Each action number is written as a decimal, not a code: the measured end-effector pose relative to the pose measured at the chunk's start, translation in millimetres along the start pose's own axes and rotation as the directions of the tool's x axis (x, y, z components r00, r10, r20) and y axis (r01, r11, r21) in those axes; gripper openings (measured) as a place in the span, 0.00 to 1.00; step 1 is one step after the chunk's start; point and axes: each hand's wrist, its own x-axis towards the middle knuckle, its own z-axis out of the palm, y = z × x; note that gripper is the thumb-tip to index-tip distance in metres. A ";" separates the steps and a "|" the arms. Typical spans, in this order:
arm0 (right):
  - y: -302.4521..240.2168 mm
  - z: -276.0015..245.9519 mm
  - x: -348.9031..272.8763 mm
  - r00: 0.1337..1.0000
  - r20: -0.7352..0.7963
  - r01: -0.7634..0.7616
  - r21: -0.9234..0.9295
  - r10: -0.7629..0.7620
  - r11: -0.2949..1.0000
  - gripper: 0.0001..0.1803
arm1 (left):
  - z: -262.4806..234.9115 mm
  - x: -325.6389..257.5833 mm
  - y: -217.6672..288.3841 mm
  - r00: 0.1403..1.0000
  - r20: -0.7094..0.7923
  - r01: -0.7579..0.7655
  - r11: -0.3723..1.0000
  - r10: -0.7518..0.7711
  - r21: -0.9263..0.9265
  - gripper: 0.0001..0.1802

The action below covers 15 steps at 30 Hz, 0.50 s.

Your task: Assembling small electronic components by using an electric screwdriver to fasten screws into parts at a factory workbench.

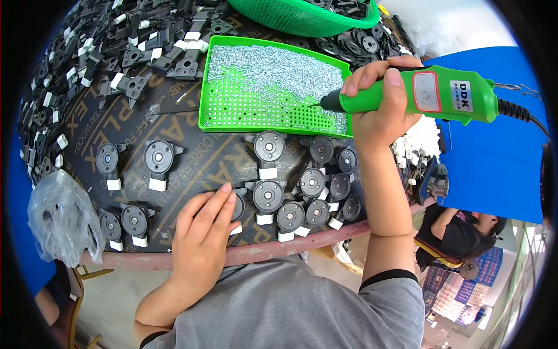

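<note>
under left fingers point(224, 200) — black part point(239, 205), right-held screwdriver point(418, 94)

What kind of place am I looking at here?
Probably a small-parts assembly workshop. The right hand holds a green electric screwdriver over a green tray of screws, while the left hand rests on a round black plastic part among rows of them.

Dark round wooden table top point(174, 110) with worn pink edge point(325, 237). Big blue board point(494, 168) on right side. Bright daylight at lower right. Pale floor point(116, 296) under table.
</note>
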 end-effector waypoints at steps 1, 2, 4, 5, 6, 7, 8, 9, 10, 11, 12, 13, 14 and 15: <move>-0.2 0.6 -0.9 1.000 -0.005 -0.002 0.000 0.002 1.000 0.12 | -0.6 -0.2 0.0 1.000 0.000 0.002 1.000 -0.002 0.000 0.31; -0.6 1.3 -0.9 1.000 -0.001 -0.004 0.004 0.004 1.000 0.12 | -2.0 0.3 -0.2 1.000 0.006 0.018 1.000 -0.018 -0.024 0.32; -3.8 1.3 -1.1 0.999 -0.053 0.010 -0.007 -0.010 1.000 0.12 | -5.9 2.8 0.4 0.999 0.011 0.043 0.998 -0.043 -0.046 0.33; -6.8 1.2 -0.5 0.999 -0.048 0.024 0.030 -0.022 0.999 0.13 | -8.8 5.0 1.7 0.996 -0.022 0.086 0.995 -0.087 -0.057 0.33; -17.4 3.8 -0.5 0.999 -0.046 0.005 0.148 0.001 0.989 0.14 | -10.4 5.6 1.8 0.989 -0.055 0.134 0.989 -0.137 -0.067 0.33; -32.7 7.2 -0.7 0.999 -0.042 -0.016 0.265 0.028 0.964 0.15 | -10.1 5.8 -0.9 0.985 -0.056 0.158 0.986 -0.161 -0.060 0.33; -53.1 5.1 -0.6 1.000 0.027 -0.008 0.270 0.000 0.963 0.15 | -9.9 7.3 -2.9 0.989 -0.018 0.147 0.984 -0.150 -0.101 0.33; -79.6 3.7 -1.0 0.995 0.090 0.008 0.263 -0.032 0.965 0.17 | -10.1 10.7 -2.8 0.992 0.022 0.125 0.981 -0.123 -0.152 0.33; -99.9 11.6 -6.3 0.984 0.180 -0.033 0.250 -0.012 0.968 0.17 | -6.8 9.1 -4.1 0.991 0.012 0.131 0.977 -0.130 -0.171 0.31; -114.2 19.9 -11.7 0.963 0.271 -0.074 0.237 0.007 0.969 0.19 | -6.5 7.7 -5.7 0.988 0.016 0.155 0.974 -0.154 -0.163 0.31; -122.8 27.2 -17.5 0.930 0.368 -0.126 0.245 0.028 0.961 0.19 | -5.9 8.0 -6.9 0.987 0.003 0.156 0.969 -0.159 -0.193 0.31; -127.3 37.5 -21.4 0.887 0.460 -0.177 0.247 0.045 0.953 0.21 | -5.7 7.7 -7.9 0.987 -0.011 0.155 0.962 -0.161 -0.224 0.30; -128.3 56.6 -23.0 0.854 0.516 -0.208 0.233 0.061 0.950 0.22 | -5.8 8.2 -8.8 0.984 -0.021 0.166 0.956 -0.176 -0.243 0.30; -128.9 63.4 -33.1 0.851 0.518 -0.214 0.192 0.087 0.958 0.21 | -5.7 10.1 -8.7 0.984 -0.023 0.164 0.954 -0.175 -0.250 0.30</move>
